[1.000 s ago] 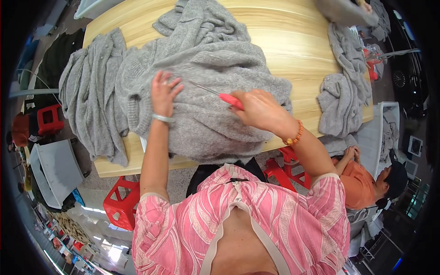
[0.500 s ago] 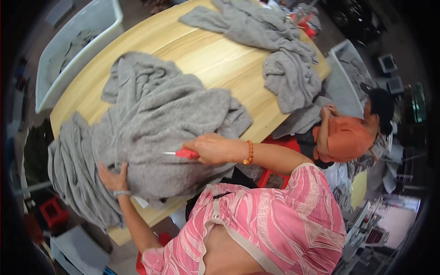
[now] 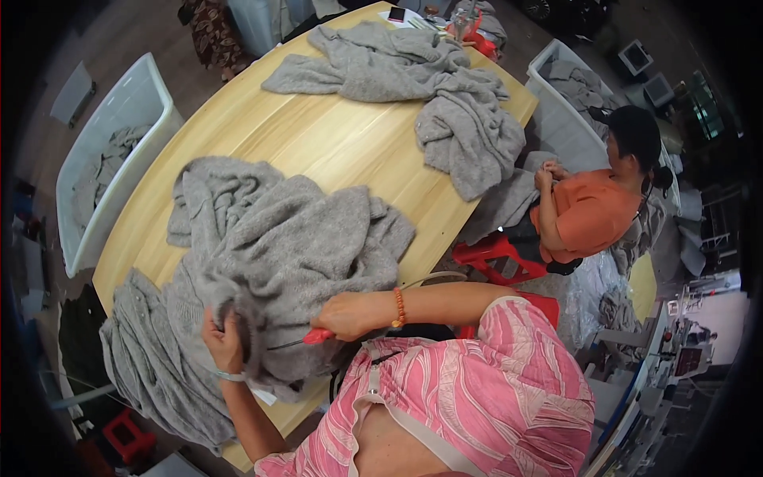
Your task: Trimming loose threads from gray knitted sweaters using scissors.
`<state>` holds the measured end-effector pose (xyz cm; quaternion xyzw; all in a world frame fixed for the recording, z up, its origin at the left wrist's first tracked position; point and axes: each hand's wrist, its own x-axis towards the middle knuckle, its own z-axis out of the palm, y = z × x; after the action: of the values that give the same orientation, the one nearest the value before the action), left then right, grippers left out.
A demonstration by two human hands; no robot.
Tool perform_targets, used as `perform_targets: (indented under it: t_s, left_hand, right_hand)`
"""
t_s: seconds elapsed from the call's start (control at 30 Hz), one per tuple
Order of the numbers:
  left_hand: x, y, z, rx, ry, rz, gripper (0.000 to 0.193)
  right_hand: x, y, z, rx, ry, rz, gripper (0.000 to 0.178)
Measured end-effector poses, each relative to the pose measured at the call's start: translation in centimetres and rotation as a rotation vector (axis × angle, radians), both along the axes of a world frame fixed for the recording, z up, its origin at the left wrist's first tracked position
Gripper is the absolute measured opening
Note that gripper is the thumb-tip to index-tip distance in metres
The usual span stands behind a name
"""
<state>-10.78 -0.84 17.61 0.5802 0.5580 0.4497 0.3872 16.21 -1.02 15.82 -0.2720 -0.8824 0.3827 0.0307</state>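
A heap of grey knit garment (image 3: 294, 230) lies in folds on the wooden table in front of me. At its near left part, my left hand (image 3: 224, 343) is closed on a raised fold of the knit. My right hand (image 3: 350, 316) grips a small red-handled tool (image 3: 319, 336) with a thin metal tip pointing left, close over the cloth. Its exact kind is too small to make out. Left of my left hand, another grey knit piece (image 3: 159, 358) hangs over the table's edge.
More grey knits (image 3: 381, 63) lie across the far side of the wooden table (image 3: 262, 119). White bins (image 3: 151, 95) with grey cloth stand left and right. A co-worker in an orange top (image 3: 592, 215) sits at the right by a red stool (image 3: 501, 258).
My left hand went from lying spread on the knit to gripping a lifted fold. The right hand with the tool moved slightly nearer to me. The whole view has shifted.
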Motion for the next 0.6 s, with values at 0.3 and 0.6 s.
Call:
perform_targets:
  t_s: [0.3, 0.6]
  left_hand:
    - [22.6, 6.2, 8.6, 0.586, 0.359, -0.723, 0.038]
    - [50.5, 25.2, 10.8, 0.772, 0.034, -0.875, 0.047]
  right_hand:
    - [16.5, 11.0, -0.7, 0.504, 0.224, -0.722, 0.011]
    - [48.5, 21.3, 10.1, 1.545, -0.43, -1.018, 0.029]
